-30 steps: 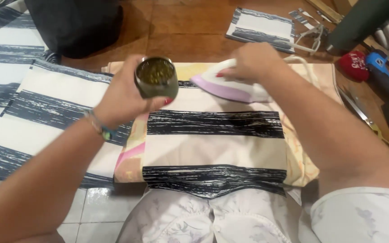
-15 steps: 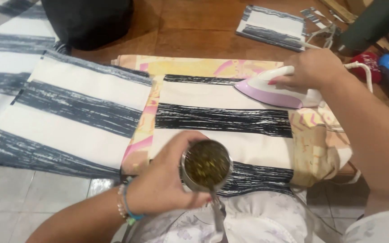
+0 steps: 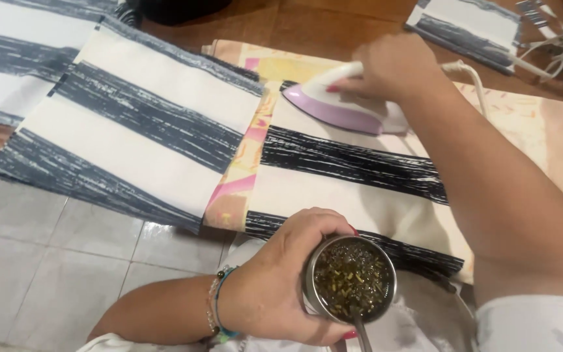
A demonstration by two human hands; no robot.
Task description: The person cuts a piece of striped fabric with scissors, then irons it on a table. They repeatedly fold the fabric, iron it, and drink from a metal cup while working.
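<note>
White and lilac electric iron (image 3: 343, 107): it rests sole down on the upper part of a cream cloth panel with dark brushed stripes (image 3: 353, 163), nose pointing to the left edge of the panel. The right hand (image 3: 395, 65) is closed over the handle from above, fingers wrapped round it. A white cord (image 3: 474, 78) runs off from the heel of the iron toward the upper right.

The panel lies flat on a peach and pink patterned pressing cloth (image 3: 242, 169), which shows round its left and right edges. The step in hand, judging from the contact, is pressing the top band of the panel. The dark stripe below it and the lower cream band lie outside the sole.

The left hand (image 3: 281, 280) is near the body, well apart from the iron. Its fingers curl tightly round a round metal cup filled with green chopped herb (image 3: 350, 279), held upright. A metal straw (image 3: 360, 329) stands in the cup. A beaded bracelet (image 3: 219, 303) sits on that wrist.

Any onward stroke calls for one-handed control, as the left hand is taken up and cannot steady the cloth. The cup must stay level and clear of the panel.

A second, larger striped panel (image 3: 131, 124) lies just beside the pressing cloth on the left, partly on a pale tiled floor (image 3: 47, 261).
</note>
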